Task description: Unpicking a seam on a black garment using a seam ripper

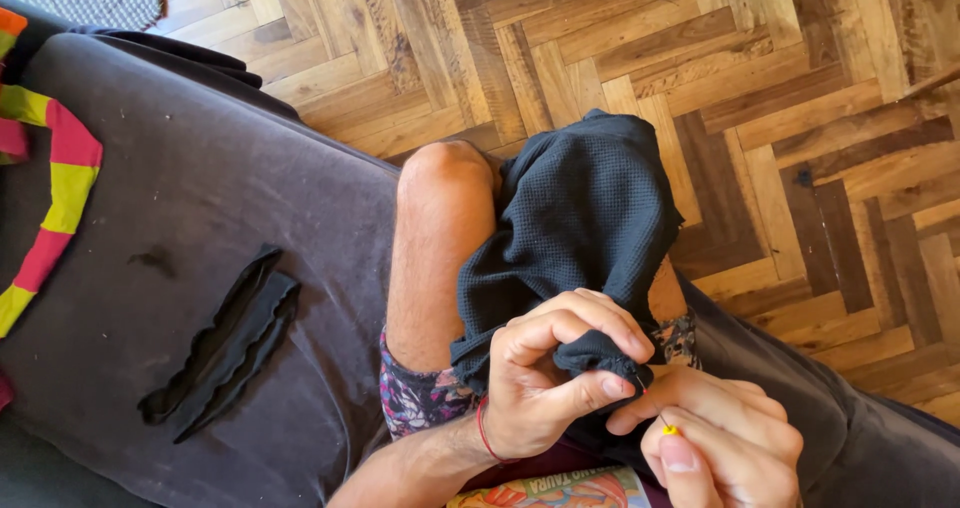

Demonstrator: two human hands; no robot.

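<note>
A dark waffle-knit garment (580, 218) drapes over my knees. My left hand (545, 373) pinches a bunched fold of it between thumb and fingers. My right hand (720, 443) sits just below and to the right, fingers closed on a thin pin with a yellow head (668, 429), whose shaft points up into the pinched fold. A red cord circles my left wrist. My bare knee (445, 183) shows beside the garment.
I sit on a dark grey sofa (200, 198). A black wavy-edged strip (225, 343) lies on the cushion to the left. A red and yellow striped cloth (55, 198) hangs at the far left. Herringbone wood floor (750, 78) lies beyond. A colourful printed item (560, 490) rests on my lap.
</note>
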